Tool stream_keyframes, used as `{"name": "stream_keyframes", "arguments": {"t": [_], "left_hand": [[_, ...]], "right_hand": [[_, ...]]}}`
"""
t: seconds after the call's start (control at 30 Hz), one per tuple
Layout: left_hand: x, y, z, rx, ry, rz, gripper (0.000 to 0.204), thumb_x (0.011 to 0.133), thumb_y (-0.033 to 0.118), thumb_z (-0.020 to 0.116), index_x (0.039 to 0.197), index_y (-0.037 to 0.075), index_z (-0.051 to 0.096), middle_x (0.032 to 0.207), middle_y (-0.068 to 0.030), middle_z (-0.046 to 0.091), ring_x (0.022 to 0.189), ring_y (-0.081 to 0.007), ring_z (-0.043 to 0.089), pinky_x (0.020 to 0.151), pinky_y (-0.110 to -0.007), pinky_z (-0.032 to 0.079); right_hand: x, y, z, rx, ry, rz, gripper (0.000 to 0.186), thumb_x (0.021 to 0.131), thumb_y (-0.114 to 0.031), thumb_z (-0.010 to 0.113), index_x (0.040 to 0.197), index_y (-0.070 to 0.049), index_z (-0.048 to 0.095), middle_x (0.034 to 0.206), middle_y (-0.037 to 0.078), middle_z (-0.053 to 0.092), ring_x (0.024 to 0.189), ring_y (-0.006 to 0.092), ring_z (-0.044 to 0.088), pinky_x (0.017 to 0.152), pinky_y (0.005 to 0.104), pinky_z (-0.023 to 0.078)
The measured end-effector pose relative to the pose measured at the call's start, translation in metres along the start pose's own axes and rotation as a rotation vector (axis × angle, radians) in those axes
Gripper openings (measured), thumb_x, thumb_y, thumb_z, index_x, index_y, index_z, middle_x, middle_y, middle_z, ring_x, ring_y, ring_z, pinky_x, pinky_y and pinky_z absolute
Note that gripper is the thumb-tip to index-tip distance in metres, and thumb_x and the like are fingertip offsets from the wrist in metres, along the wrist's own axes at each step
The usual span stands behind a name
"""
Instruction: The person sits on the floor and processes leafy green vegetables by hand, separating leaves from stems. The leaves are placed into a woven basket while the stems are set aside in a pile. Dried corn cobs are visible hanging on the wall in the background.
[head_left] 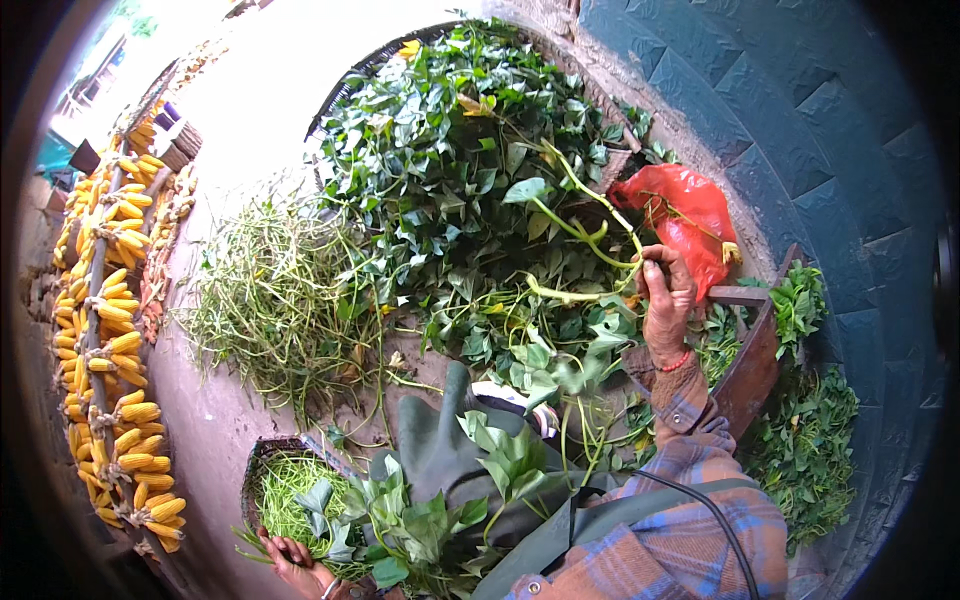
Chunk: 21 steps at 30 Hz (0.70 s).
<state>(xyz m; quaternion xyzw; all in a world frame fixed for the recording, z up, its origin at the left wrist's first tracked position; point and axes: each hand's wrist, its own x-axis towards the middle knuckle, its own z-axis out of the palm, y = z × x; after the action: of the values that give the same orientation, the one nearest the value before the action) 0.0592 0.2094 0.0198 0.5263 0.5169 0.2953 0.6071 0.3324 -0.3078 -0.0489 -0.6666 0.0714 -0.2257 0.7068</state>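
Observation:
My right hand (668,295), raised at centre right, pinches a leafy vine (590,193) by its pale green stem; one leaf hangs at its tip. Low on the left, my left hand (297,568) has its fingers curled round a small bunch of green stalks (255,546). It is beside a dark basket (252,478) filled with thin light-green stalks (295,490). Large leafy vines (430,525) lie across my lap over a dark green apron (432,432). Just beyond my knees spreads a big heap of green leaves (450,160).
A pile of bare stems (285,290) lies on the floor, left of the heap. Yellow corn cobs (125,300) hang along a pole at far left. To the right are a red plastic bag (690,205), a wooden frame (748,375), more leaves (805,460) and a blue-green metal door (800,130).

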Motion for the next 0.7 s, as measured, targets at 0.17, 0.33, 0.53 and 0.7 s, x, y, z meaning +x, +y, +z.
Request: {"name": "stream_keyframes", "arguments": {"t": [0.17,0.33,0.53,0.7], "left_hand": [[-0.01,0.017,-0.022,-0.092,-0.104,-0.018,0.028,0.097,0.041,0.059,0.09,0.015,0.051,0.065,0.0029,0.043,0.056,-0.0094,0.034,0.056,-0.025,0.03],[-0.039,0.029,-0.023,-0.232,-0.123,0.196,0.029,0.1,0.026,0.056,0.121,0.006,0.05,0.074,0.004,0.048,0.053,-0.0029,0.033,0.044,-0.02,0.025],[-0.077,0.031,-0.02,-0.264,-0.283,0.352,0.034,0.099,0.02,0.059,0.127,0.002,0.054,0.068,0.0052,0.046,0.05,-0.0004,0.033,0.04,-0.017,0.022],[-0.159,0.046,0.036,-0.139,-0.469,0.24,0.026,0.097,0.023,0.062,0.113,0.003,0.066,0.058,0.0094,0.044,0.049,0.0002,0.032,0.044,-0.019,0.021]], "right_hand": [[-0.014,-0.037,-0.007,0.067,-0.091,-0.014,0.013,0.092,-0.003,0.055,0.1,-0.003,0.064,0.082,-0.003,0.061,0.065,0.003,0.046,0.06,0.0196,0.037],[-0.028,-0.085,-0.008,0.047,-0.179,-0.088,0.01,0.091,-0.003,0.055,0.094,-0.003,0.065,0.078,-0.005,0.055,0.067,0.0018,0.044,0.061,0.0198,0.037],[-0.05,-0.125,-0.004,-0.067,-0.251,-0.285,0.008,0.09,-0.001,0.055,0.093,-0.001,0.063,0.086,0.0,0.06,0.074,0.0067,0.052,0.067,0.0224,0.044],[-0.082,-0.139,0.021,0.039,-0.427,-0.313,0.013,0.087,0.007,0.058,0.096,-0.001,0.064,0.088,0.004,0.06,0.077,0.0095,0.055,0.07,0.0242,0.045]]}}
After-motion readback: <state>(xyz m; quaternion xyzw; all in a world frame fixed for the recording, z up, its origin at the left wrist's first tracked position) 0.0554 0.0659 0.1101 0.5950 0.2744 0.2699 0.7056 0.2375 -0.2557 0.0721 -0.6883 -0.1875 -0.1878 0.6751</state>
